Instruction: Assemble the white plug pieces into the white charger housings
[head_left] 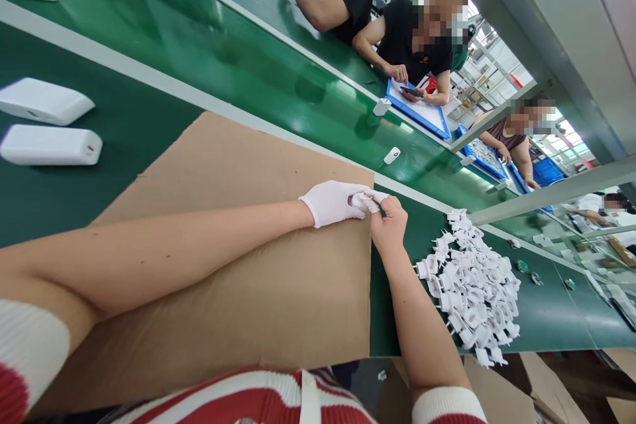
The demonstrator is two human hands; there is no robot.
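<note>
My left hand (332,202) wears a white glove and is closed on a small white plastic part (364,201), over the far right corner of a brown cardboard sheet (238,258). My bare right hand (390,224) meets it from the right, its fingers pinched on the same part. A heap of several similar small white plastic parts (472,285) lies on the green bench just right of my right forearm.
Two white oblong casings (47,122) lie at the left on the green surface. A green conveyor belt (248,59) runs beyond, carrying small white pieces (391,155). Across it people sit at blue trays (420,112). Cardboard boxes (527,391) stand at lower right.
</note>
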